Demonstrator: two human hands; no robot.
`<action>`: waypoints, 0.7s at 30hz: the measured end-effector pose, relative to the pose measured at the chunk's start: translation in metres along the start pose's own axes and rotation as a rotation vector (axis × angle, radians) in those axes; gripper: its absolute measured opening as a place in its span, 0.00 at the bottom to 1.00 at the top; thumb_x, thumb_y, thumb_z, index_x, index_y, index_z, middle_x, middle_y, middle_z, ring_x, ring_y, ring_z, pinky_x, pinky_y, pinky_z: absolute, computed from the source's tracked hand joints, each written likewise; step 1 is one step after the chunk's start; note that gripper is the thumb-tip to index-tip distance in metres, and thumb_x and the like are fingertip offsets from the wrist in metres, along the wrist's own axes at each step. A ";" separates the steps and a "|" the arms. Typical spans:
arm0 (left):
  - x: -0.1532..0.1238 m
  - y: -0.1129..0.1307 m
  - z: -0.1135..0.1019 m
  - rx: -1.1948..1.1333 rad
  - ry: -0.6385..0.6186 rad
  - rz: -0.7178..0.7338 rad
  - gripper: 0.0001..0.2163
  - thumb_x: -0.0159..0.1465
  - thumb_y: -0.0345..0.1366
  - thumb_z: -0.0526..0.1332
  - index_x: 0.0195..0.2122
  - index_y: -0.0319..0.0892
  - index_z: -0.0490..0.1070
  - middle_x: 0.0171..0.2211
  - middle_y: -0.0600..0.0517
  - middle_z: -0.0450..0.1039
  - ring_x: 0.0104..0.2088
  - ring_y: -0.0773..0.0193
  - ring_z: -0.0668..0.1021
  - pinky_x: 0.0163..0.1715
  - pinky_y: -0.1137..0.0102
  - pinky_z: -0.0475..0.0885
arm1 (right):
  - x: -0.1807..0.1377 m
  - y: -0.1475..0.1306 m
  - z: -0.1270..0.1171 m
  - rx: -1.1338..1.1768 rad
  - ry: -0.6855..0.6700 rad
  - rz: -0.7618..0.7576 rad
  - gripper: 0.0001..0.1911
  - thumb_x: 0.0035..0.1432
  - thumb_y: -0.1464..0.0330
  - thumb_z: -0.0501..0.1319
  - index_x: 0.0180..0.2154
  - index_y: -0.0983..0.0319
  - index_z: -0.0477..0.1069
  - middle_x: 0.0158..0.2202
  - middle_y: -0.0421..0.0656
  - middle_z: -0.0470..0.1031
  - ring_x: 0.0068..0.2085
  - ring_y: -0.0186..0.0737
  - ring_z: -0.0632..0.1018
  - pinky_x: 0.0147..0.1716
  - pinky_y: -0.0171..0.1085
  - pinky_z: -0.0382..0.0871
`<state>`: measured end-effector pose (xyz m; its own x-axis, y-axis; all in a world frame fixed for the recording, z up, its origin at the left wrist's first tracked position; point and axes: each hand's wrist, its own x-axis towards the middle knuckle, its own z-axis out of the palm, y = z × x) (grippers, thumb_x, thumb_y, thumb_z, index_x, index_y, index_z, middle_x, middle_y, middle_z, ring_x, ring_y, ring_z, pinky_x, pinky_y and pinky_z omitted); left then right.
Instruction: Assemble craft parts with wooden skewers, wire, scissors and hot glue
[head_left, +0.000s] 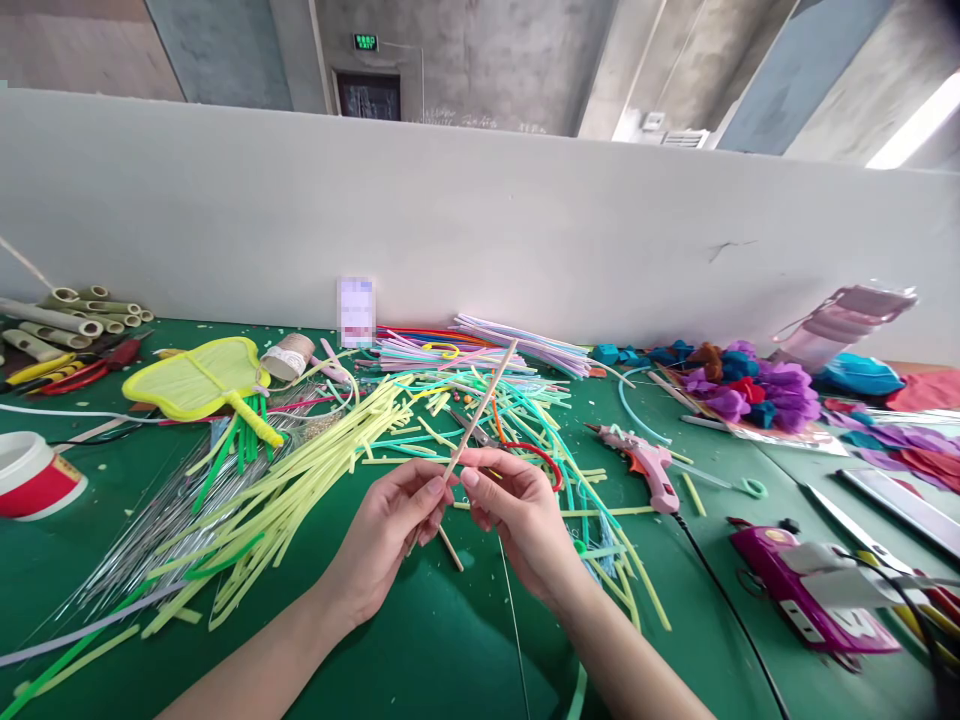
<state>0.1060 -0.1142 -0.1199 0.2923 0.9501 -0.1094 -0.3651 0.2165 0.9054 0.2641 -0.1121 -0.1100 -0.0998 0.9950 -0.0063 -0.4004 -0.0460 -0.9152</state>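
My left hand (401,525) pinches a thin, pale wooden stick (486,405) that slants up and to the right over the table. My right hand (517,510) is closed beside it, thumb and fingertips against the same stick; the inner fingers are partly hidden. Below the hands shows the end of another tan stick (451,552). Just beyond lie red-handled scissors (551,460), partly covered by the right hand. Pale yellow pipe cleaners (315,470) spread out to the left, and turquoise ones (551,420) curve behind the right hand.
A pink glue gun (641,465) lies to the right, its cord trailing forward past a magenta power strip (810,590). At left are a yellow fan (199,375), metal wires (157,540) and a paper cup (37,480). A white partition (480,220) closes the back.
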 end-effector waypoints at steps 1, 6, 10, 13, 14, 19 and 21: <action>0.000 0.000 0.000 -0.003 0.004 -0.002 0.10 0.62 0.43 0.68 0.39 0.41 0.77 0.30 0.53 0.69 0.27 0.71 0.67 0.25 0.75 0.60 | 0.000 0.000 0.000 -0.003 -0.002 0.001 0.13 0.49 0.62 0.74 0.38 0.60 0.82 0.23 0.38 0.72 0.22 0.28 0.64 0.20 0.31 0.56; -0.001 0.001 0.001 -0.010 0.001 0.000 0.09 0.62 0.41 0.69 0.38 0.42 0.75 0.30 0.54 0.70 0.27 0.72 0.68 0.26 0.75 0.62 | 0.000 0.001 -0.001 -0.010 -0.010 0.002 0.13 0.50 0.62 0.74 0.38 0.60 0.82 0.24 0.38 0.72 0.23 0.28 0.64 0.21 0.30 0.57; -0.001 0.003 0.002 -0.004 -0.012 0.003 0.10 0.62 0.42 0.69 0.37 0.41 0.74 0.29 0.54 0.69 0.26 0.72 0.67 0.25 0.75 0.61 | -0.001 0.000 -0.001 -0.016 -0.001 0.003 0.13 0.50 0.62 0.74 0.38 0.60 0.82 0.24 0.38 0.72 0.23 0.29 0.64 0.21 0.31 0.57; 0.000 0.003 0.002 -0.009 -0.004 0.000 0.10 0.61 0.42 0.70 0.35 0.42 0.74 0.29 0.54 0.68 0.27 0.72 0.67 0.26 0.75 0.61 | -0.001 0.000 0.000 -0.015 0.003 0.003 0.14 0.50 0.61 0.74 0.38 0.60 0.82 0.24 0.38 0.72 0.23 0.29 0.64 0.21 0.31 0.56; 0.000 0.003 0.002 -0.009 -0.002 0.000 0.10 0.61 0.42 0.70 0.36 0.42 0.74 0.30 0.54 0.68 0.27 0.72 0.67 0.26 0.75 0.60 | -0.001 0.000 0.000 -0.014 0.004 0.004 0.14 0.49 0.62 0.74 0.38 0.60 0.82 0.24 0.38 0.72 0.23 0.29 0.64 0.21 0.31 0.56; 0.002 0.000 -0.001 -0.003 -0.029 0.003 0.11 0.66 0.43 0.65 0.44 0.44 0.77 0.32 0.53 0.70 0.28 0.71 0.65 0.27 0.75 0.60 | 0.000 0.000 0.001 -0.006 -0.005 0.001 0.13 0.50 0.62 0.74 0.38 0.60 0.82 0.25 0.39 0.74 0.22 0.29 0.65 0.21 0.31 0.56; 0.002 -0.001 -0.002 0.003 -0.032 0.006 0.11 0.66 0.43 0.65 0.45 0.43 0.78 0.32 0.52 0.70 0.29 0.70 0.66 0.28 0.74 0.61 | 0.000 0.001 0.000 -0.007 -0.009 -0.007 0.13 0.50 0.62 0.74 0.38 0.60 0.82 0.25 0.39 0.74 0.23 0.29 0.65 0.21 0.31 0.56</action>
<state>0.1056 -0.1122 -0.1219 0.3181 0.9437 -0.0905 -0.3644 0.2099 0.9073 0.2637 -0.1124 -0.1106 -0.1054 0.9944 0.0037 -0.3950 -0.0384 -0.9179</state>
